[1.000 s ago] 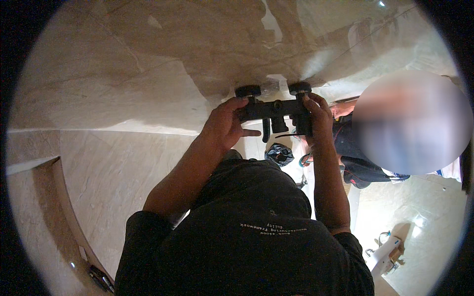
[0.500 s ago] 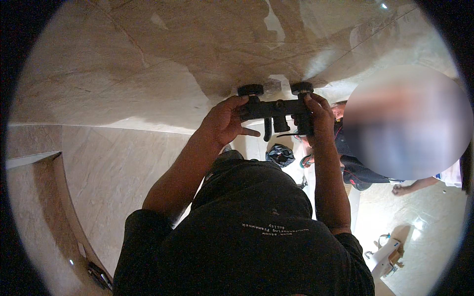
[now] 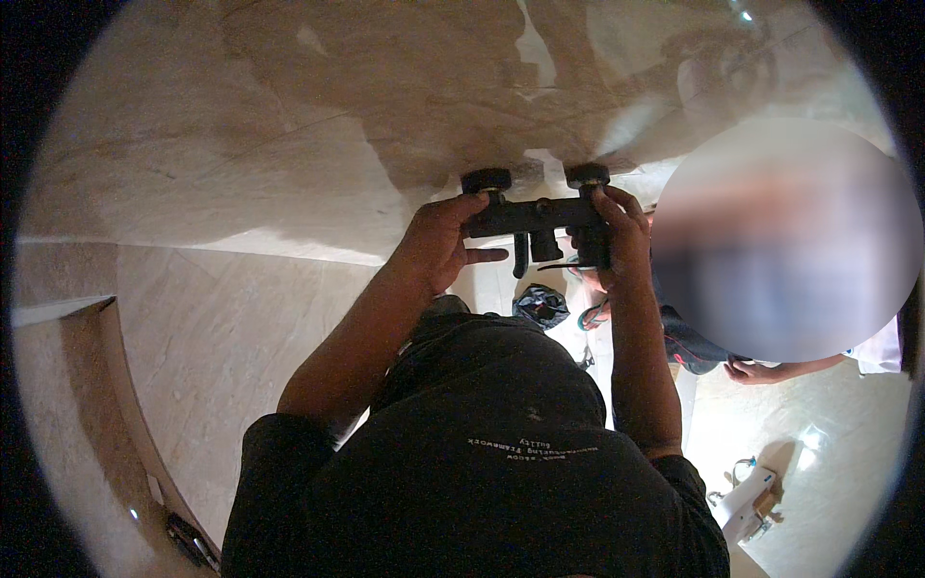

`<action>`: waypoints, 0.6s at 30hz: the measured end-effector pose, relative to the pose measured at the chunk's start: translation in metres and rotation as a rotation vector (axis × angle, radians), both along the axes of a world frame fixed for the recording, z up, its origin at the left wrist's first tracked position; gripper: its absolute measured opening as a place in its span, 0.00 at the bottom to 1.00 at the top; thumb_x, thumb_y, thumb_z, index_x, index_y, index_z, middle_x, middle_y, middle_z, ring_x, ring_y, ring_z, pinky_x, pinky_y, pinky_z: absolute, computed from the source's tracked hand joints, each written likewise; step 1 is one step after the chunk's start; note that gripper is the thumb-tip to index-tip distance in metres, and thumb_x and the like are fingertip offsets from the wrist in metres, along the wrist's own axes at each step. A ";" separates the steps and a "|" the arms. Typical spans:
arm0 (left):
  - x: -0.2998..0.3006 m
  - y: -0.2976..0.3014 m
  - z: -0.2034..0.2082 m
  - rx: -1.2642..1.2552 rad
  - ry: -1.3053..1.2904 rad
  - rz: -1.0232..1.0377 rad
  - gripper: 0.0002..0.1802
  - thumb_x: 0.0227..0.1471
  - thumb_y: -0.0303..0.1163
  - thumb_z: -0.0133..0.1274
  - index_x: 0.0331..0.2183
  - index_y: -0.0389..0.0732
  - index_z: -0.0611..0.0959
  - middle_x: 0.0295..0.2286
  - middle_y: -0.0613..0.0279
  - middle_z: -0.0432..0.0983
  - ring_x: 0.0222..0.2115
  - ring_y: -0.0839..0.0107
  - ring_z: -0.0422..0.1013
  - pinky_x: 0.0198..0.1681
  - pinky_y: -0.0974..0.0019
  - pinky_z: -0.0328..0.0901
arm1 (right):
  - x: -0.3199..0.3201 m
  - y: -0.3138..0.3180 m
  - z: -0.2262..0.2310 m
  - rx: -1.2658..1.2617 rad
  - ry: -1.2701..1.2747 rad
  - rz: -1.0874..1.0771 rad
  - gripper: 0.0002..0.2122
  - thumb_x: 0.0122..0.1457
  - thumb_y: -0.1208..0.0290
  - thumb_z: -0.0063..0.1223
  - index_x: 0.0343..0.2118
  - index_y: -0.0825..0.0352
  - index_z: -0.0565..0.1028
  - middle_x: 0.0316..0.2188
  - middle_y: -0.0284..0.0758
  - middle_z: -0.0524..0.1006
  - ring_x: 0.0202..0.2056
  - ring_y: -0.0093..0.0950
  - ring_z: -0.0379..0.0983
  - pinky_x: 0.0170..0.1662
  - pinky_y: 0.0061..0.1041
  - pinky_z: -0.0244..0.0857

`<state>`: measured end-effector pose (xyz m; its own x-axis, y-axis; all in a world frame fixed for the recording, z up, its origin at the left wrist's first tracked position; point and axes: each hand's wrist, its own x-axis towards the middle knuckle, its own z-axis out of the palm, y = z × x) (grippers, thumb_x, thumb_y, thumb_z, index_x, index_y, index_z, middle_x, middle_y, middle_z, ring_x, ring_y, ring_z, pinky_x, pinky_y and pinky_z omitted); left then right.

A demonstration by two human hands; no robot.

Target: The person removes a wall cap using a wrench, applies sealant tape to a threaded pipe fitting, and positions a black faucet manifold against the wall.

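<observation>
A black wall-mounted mixer tap [image 3: 530, 218] spans the space between my two hands, close to the marble-look tiled wall. Two round dark flanges, the left one [image 3: 487, 180] and the right one [image 3: 588, 175], sit between its body and the wall. My left hand [image 3: 445, 236] grips the left end, thumb near the connection, with one finger stretched out below. Around the right end is my right hand [image 3: 624, 226], its thumb on the top by the connection. A lever and a spout-like part hang from the body. The undersides of both grips are hidden.
Another person [image 3: 684, 328] is close at my right, one hand [image 3: 756, 372] low. A black plastic bag [image 3: 541, 304] lies on the floor below the tap. At the lower right are a white box-like item and fittings [image 3: 752, 506]; a tiled niche [image 3: 106, 328] is at left.
My hands and the mixer tap have stayed almost still. The other person's hand at right has shifted left, and my view has moved slightly.
</observation>
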<state>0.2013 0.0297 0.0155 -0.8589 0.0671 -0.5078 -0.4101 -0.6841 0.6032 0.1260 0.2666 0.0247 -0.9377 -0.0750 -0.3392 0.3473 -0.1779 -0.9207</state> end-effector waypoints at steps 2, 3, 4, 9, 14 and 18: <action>0.000 -0.002 0.002 -0.055 -0.043 -0.007 0.25 0.58 0.40 0.57 0.53 0.37 0.76 0.47 0.51 0.77 0.51 0.53 0.73 0.51 0.32 0.70 | 0.002 -0.004 0.004 -0.003 0.011 0.000 0.21 0.62 0.64 0.60 0.52 0.73 0.68 0.30 0.43 0.78 0.22 0.31 0.76 0.24 0.28 0.72; 0.001 -0.003 0.003 -0.110 -0.087 -0.012 0.25 0.58 0.40 0.57 0.53 0.37 0.76 0.47 0.51 0.77 0.51 0.53 0.73 0.51 0.33 0.70 | 0.003 -0.005 0.005 -0.001 0.013 -0.005 0.21 0.62 0.64 0.60 0.52 0.73 0.68 0.30 0.43 0.78 0.22 0.31 0.76 0.24 0.28 0.72; 0.001 -0.003 0.003 -0.110 -0.084 -0.018 0.25 0.58 0.40 0.57 0.53 0.37 0.76 0.47 0.51 0.77 0.51 0.53 0.73 0.51 0.33 0.70 | 0.004 -0.006 0.005 0.010 0.013 0.006 0.21 0.62 0.64 0.60 0.52 0.73 0.68 0.29 0.43 0.78 0.22 0.31 0.76 0.23 0.27 0.72; -0.001 0.010 0.000 -0.197 -0.006 0.019 0.26 0.60 0.39 0.57 0.55 0.35 0.74 0.48 0.49 0.77 0.51 0.52 0.74 0.51 0.39 0.72 | 0.001 0.010 0.000 -0.003 -0.008 -0.050 0.22 0.61 0.63 0.61 0.52 0.69 0.68 0.27 0.42 0.79 0.22 0.30 0.77 0.24 0.27 0.72; -0.022 -0.003 -0.003 0.011 0.123 -0.067 0.30 0.60 0.41 0.54 0.58 0.37 0.69 0.52 0.47 0.73 0.56 0.51 0.68 0.55 0.32 0.64 | -0.043 0.014 0.002 0.227 0.085 0.003 0.21 0.57 0.69 0.63 0.51 0.68 0.71 0.28 0.38 0.81 0.27 0.28 0.78 0.31 0.29 0.75; 0.000 -0.004 0.005 -0.015 0.141 -0.141 0.31 0.62 0.45 0.50 0.60 0.39 0.66 0.54 0.46 0.70 0.59 0.52 0.64 0.56 0.25 0.59 | -0.016 0.001 0.004 -0.038 -0.034 0.022 0.25 0.58 0.65 0.65 0.51 0.72 0.65 0.28 0.43 0.79 0.21 0.31 0.77 0.21 0.29 0.72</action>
<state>0.2008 0.0258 0.0207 -0.9039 0.1856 -0.3853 -0.4125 -0.6164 0.6708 0.1103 0.2676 0.0287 -0.9235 -0.1092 -0.3676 0.3828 -0.2040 -0.9010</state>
